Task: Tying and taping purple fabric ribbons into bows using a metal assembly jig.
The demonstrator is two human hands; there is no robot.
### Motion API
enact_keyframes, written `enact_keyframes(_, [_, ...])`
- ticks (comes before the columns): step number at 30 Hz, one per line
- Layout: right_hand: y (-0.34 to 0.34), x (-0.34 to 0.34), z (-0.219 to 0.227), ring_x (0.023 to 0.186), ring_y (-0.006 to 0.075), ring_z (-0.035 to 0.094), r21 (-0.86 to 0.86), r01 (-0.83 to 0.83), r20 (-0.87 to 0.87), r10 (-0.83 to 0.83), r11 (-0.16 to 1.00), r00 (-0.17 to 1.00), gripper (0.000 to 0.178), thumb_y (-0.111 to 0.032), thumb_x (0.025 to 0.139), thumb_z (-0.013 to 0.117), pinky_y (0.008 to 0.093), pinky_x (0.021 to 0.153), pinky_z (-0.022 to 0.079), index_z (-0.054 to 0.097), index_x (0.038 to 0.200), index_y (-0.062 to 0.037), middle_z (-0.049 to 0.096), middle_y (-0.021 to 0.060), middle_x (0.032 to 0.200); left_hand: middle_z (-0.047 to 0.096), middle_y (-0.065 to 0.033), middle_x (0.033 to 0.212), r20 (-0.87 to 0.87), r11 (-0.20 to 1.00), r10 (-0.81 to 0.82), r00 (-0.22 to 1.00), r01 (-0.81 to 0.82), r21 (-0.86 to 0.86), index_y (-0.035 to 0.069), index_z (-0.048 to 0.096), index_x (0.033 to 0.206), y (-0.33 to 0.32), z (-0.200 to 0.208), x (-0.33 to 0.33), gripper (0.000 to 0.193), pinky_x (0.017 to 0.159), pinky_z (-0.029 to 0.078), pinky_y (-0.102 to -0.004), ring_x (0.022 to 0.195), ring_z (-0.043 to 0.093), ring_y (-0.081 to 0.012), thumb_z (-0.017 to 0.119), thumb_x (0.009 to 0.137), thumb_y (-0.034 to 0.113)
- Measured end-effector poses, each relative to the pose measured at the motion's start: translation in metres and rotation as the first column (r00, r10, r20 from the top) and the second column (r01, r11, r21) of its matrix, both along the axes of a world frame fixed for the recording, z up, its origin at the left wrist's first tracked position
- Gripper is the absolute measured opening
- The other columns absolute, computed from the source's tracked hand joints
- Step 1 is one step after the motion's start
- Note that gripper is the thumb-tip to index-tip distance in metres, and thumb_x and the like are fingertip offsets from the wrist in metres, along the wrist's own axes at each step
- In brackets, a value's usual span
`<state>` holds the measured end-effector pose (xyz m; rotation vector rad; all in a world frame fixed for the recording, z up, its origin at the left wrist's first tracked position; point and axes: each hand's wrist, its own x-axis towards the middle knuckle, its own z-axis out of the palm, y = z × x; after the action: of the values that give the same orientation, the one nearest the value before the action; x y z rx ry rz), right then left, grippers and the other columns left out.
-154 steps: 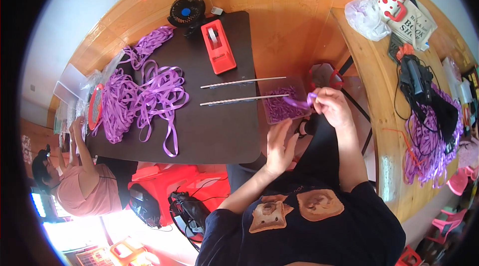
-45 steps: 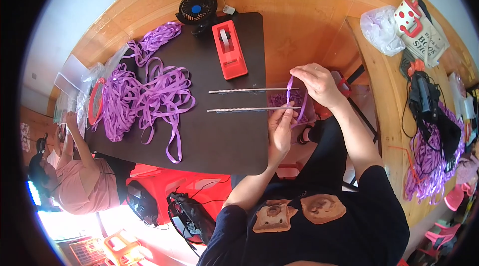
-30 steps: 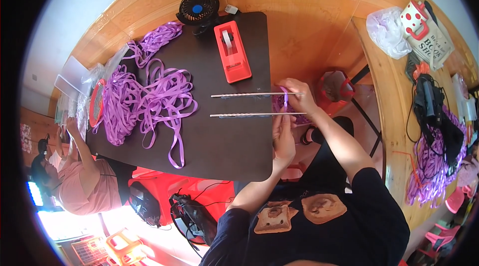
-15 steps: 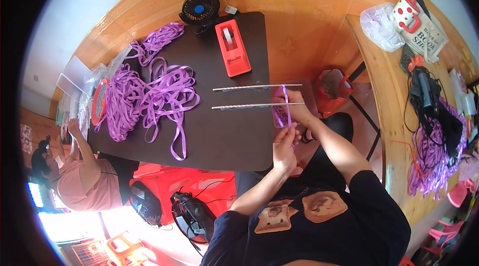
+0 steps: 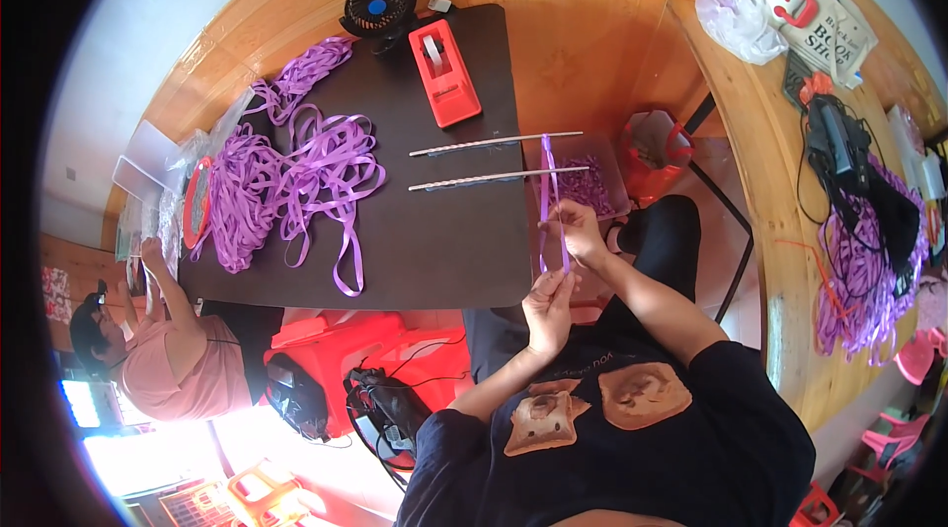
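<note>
Both forearms bent in over dark rectangular tabletop (image 5: 434, 231) edge. L hand (image 5: 546, 310) + R hand (image 5: 576, 234) pinch thin purple ribbon strip (image 5: 546, 181), long axis running away from person, looped over two metal rods (image 5: 494, 160).

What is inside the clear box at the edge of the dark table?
The clear box holds a small heap of purple ribbon pieces. The two metal rods and the ribbon strip held by both hands cross over it, so its bottom stays hidden.
</note>
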<state>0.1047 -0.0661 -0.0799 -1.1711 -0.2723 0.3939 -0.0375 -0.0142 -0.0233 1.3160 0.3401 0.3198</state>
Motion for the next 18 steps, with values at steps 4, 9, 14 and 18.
enact_keyframes(4, [-0.008, -0.024, -0.01, 0.067, 0.0046, 0.052, -0.107, 0.036, 0.029, -0.034, 0.994, 0.999, 0.009, 0.0, 0.076, 0.067, 0.0209, 0.06, 0.041, 0.059, 0.077, -0.004, 0.058, -0.0029, 0.071, 0.064, -0.0057, 0.091, -0.036, 0.998, -0.035, 0.999, 0.033, -0.044, -0.003, 0.065, 0.108, 0.0, 0.0, -0.007, 0.019, 0.075, 0.048, -0.0219, 0.078, 0.058, -0.0095, 0.056, 0.091, 0.0])
enact_keyframes(9, [-0.016, -0.044, -0.042, 0.064, 0.0047, 0.051, -0.288, 0.069, 0.089, -0.045, 0.955, 0.995, 0.013, 0.001, 0.072, 0.07, 0.0212, 0.055, 0.041, 0.06, 0.078, -0.0031, 0.057, -0.0045, 0.069, 0.064, -0.0049, 0.085, -0.031, 0.995, -0.034, 0.999, 0.031, -0.094, -0.004, 0.066, 0.099, -0.004, 0.001, -0.01, 0.013, 0.073, 0.047, -0.0214, 0.077, 0.058, -0.009, 0.057, 0.091, 0.001])
enact_keyframes(14, [-0.021, -0.07, -0.026, 0.06, 0.0047, 0.05, -0.194, -0.019, -0.018, 0.015, 0.981, 1.0, 0.013, 0.004, 0.073, 0.067, 0.0213, 0.052, 0.04, 0.057, 0.076, -0.0039, 0.056, -0.0027, 0.07, 0.064, -0.0058, 0.087, 0.003, 0.999, -0.006, 1.0, 0.006, -0.051, -0.004, 0.067, 0.102, 0.006, -0.022, -0.008, 0.016, 0.074, 0.048, -0.0225, 0.078, 0.06, -0.0092, 0.055, 0.091, -0.002])
enact_keyframes(18, [-0.026, -0.084, -0.048, 0.057, 0.0084, 0.051, -0.091, 0.053, -0.207, -0.071, 0.994, 0.976, 0.016, 0.011, 0.073, 0.062, 0.0227, 0.053, 0.04, 0.056, 0.072, -0.0035, 0.057, 0.0004, 0.068, 0.062, -0.0036, 0.085, 0.008, 0.969, 0.088, 0.996, -0.088, 0.233, -0.003, 0.066, 0.105, 0.017, -0.057, 0.003, 0.019, 0.073, 0.047, -0.0211, 0.077, 0.058, -0.008, 0.057, 0.088, -0.004])
